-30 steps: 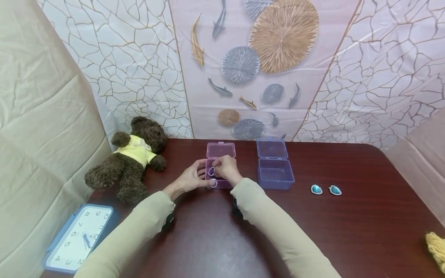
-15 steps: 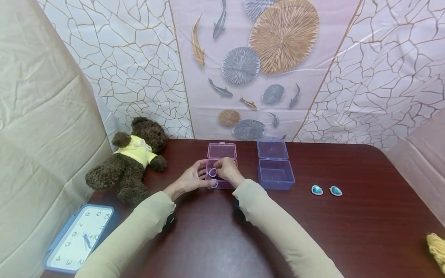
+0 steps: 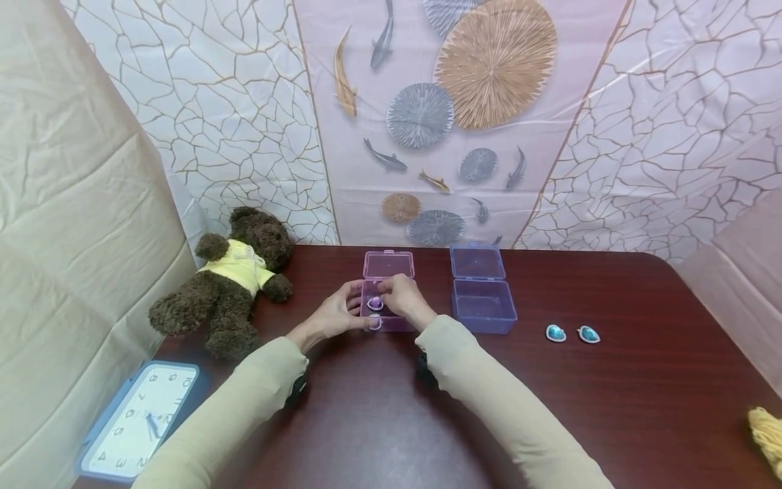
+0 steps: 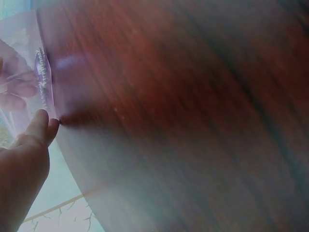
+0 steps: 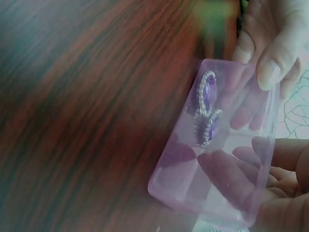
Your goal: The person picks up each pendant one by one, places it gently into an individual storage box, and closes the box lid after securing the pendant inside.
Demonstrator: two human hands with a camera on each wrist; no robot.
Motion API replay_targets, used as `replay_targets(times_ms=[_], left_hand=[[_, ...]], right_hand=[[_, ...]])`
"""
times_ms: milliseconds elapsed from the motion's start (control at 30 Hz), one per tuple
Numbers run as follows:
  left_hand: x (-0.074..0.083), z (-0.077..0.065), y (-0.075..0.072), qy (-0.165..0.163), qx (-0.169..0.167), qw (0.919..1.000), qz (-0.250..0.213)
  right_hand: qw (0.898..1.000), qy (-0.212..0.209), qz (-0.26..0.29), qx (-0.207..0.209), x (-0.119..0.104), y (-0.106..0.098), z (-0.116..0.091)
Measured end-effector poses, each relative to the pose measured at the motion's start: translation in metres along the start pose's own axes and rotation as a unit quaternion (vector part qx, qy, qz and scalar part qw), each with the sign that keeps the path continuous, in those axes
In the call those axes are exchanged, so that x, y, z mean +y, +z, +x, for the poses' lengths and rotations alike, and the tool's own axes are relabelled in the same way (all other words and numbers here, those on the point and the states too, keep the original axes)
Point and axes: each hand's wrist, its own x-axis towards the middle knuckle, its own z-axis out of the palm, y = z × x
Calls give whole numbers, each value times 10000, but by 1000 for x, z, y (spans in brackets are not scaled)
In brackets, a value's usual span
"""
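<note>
A pink see-through box [image 3: 400, 325] stands at the table's far side with its lid raised. My left hand [image 3: 334, 314] grips the box's left side, thumb at the front corner. Two purple teardrop gems with silver beaded rims lie in the box. In the head view one gem [image 3: 375, 303] shows just below my right hand's fingertips, the other [image 3: 375, 322] by the left thumb. My right hand [image 3: 400, 297] reaches over the rim into the box. Through the wall in the right wrist view, its fingertips come close to the lower gem [image 5: 211, 129]; contact is unclear.
A blue-violet box [image 3: 485, 324] with a raised lid stands right of the pink one. Two turquoise teardrop gems [image 3: 556, 333] lie farther right. A brown teddy bear [image 3: 235, 278] and a blue-framed clock [image 3: 143, 418] are at the left. Yellow yarn [image 3: 766, 438] sits at the right edge.
The upper gem has turned from upright to flatter and shifted slightly right inside the pink box. My right hand has moved a little right. My left hand stays in place.
</note>
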Motion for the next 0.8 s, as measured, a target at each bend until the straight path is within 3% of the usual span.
replay_targets(times_ms=[167, 300, 433, 533, 567, 700, 767, 800], left_hand=[[-2, -1, 2, -88, 52, 9999, -17], [-3, -1, 2, -162, 28, 9999, 8], [4, -2, 0, -43, 175, 9993, 335], [17, -2, 5, 283, 580, 9969, 443], [23, -2, 9, 405, 707, 9959, 386], [51, -3, 41, 794, 695, 9944, -86], [60, -3, 64, 908, 393, 9946, -327], [63, -2, 75, 916, 237, 9946, -423]], right_hand=[[9993, -113, 336, 121, 4, -12, -5], [9896, -124, 1408, 274, 10, -31, -11], [9612, -375, 2705, 377, 31, -68, -21], [9379, -486, 3401, 473, 61, -103, -34], [9220, -661, 3793, 411, 84, -111, -29], [8983, -618, 4326, 455, 138, -142, -44], [9061, -401, 4185, 478, 159, -152, -53], [9216, -80, 3841, 552, 157, -159, -67]])
